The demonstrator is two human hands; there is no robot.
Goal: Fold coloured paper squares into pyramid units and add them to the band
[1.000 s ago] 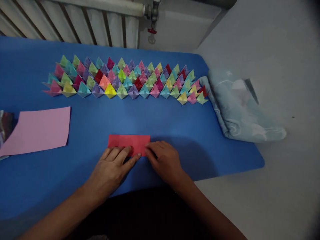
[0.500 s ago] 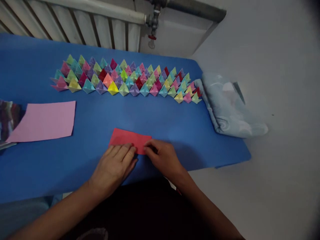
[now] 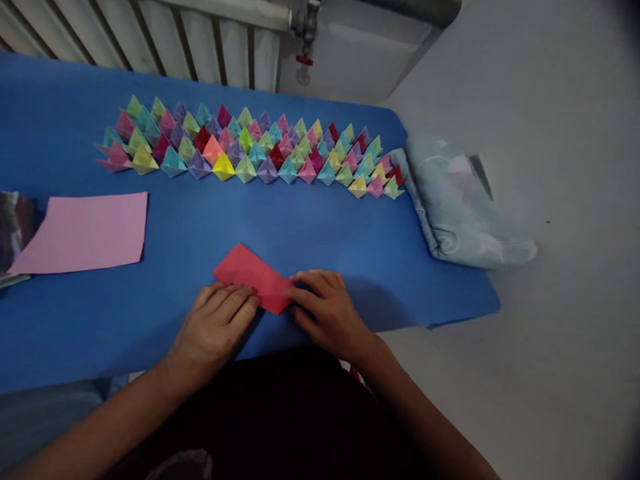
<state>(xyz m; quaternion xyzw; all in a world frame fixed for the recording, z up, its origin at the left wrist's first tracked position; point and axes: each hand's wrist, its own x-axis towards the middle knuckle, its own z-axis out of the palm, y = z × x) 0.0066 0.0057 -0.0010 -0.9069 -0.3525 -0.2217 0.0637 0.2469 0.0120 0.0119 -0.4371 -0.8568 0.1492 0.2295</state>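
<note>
A folded red paper point(image 3: 253, 270) lies slantwise on the blue tabletop, near the front edge. My left hand point(image 3: 213, 327) covers its lower left side, fingers close together and curled over the edge; the thumb is mostly hidden. At the paper's right end is my right hand point(image 3: 327, 310), its fingers apart, with the index fingertip touching the red surface and the thumb just below the corner. Beyond both hands, several rows of small folded paper pieces point(image 3: 245, 170) in many colours stand side by side.
A pink sheet point(image 3: 95, 233) lies to the left, beside a shiny plastic packet point(image 3: 15, 223) at the frame's edge. Folded pale blue cloth point(image 3: 460, 213) rests at the table's right end by the wall. A white radiator point(image 3: 200, 50) runs behind the blue table point(image 3: 320, 220).
The red paper has turned clockwise, its right end now lower. My right hand's fingers have spread from a pinch, and my left hand has shifted slightly left. The view has tilted a little.
</note>
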